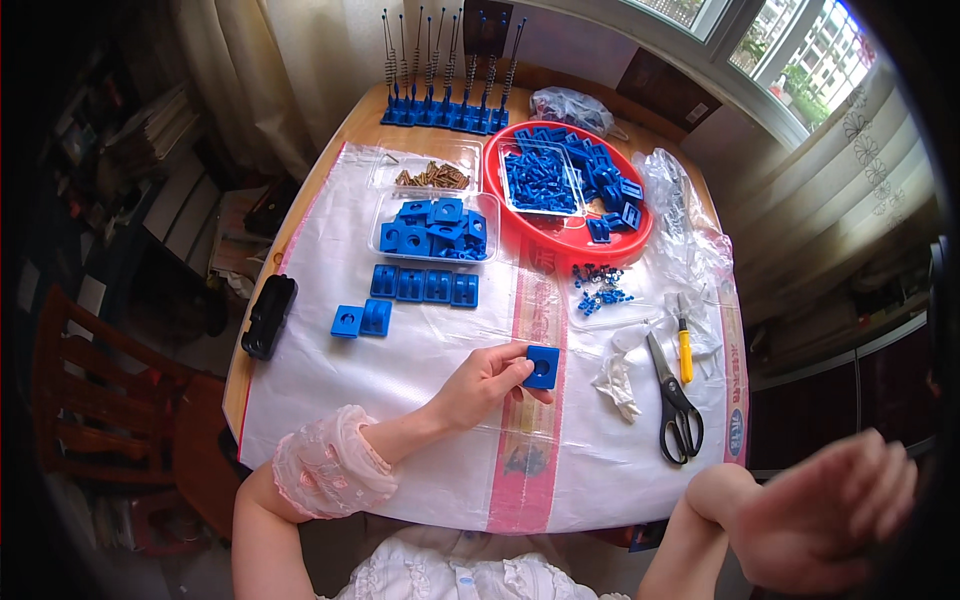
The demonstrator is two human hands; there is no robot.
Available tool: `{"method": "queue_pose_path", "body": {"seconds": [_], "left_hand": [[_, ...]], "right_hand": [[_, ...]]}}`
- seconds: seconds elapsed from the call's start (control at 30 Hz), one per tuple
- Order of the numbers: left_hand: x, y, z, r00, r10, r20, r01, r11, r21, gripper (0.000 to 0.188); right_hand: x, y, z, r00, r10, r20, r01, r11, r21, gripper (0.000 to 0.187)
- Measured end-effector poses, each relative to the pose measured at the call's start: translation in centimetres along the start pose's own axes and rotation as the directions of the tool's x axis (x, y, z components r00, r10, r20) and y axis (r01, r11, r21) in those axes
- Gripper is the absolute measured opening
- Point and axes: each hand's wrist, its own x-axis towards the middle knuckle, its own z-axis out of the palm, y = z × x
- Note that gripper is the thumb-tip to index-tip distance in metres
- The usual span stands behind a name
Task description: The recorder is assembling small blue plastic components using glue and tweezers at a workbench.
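Observation:
My left hand [493, 383] is closed on a blue square plastic piece [542, 367] with a round hole, thumb on its face, held over the middle of the table. Off the table's right front edge, my right hand [830, 515] is raised and smeared by motion; its fingers do not show clearly. Left of the held piece lie two similar blue plastic pieces [361, 320]. Behind them stands a short row of blue pieces with curved tops [424, 286]. A clear plastic box [492, 256] behind that row holds more blue square pieces.
Scissors [680, 410], a yellow-handled tool [685, 350] and crumpled white material [618, 385] lie to the right. Small blue parts [602, 290] are scattered beside a red basin [575, 250]. Brass-coloured pins [433, 177], a rack of springs [447, 115] and a black case [269, 317] sit farther off.

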Motion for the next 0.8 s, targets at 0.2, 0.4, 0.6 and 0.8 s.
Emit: {"method": "queue_pose_path", "body": {"seconds": [0.2,0.4,0.6,0.8], "left_hand": [[0.2,-0.7,-0.1,1.000,0.025,-0.018,-0.025,1.000,0.003,0.036],[-0.2,-0.6,0.0,0.998,0.063,-0.024,-0.061,0.996,0.062,0.036],[-0.5,-0.3,0.6,0.998,0.054,0.015,-0.054,0.998,0.016,0.035],[-0.5,0.1,0.7,0.998,0.045,0.046,-0.049,0.995,0.082,0.036]], "right_hand": [[-13.5,9.7,-2.7,0.444,0.895,-0.042,-0.886,0.431,-0.170,0.033],[-17.0,10.8,-2.3,0.266,0.964,0.027,-0.952,0.267,-0.151,0.033],[-18.6,10.6,-2.5,0.220,0.972,0.079,-0.975,0.222,-0.021,0.029],[-18.3,10.8,-2.5,0.222,0.972,0.077,-0.975,0.218,0.046,0.024]]}}
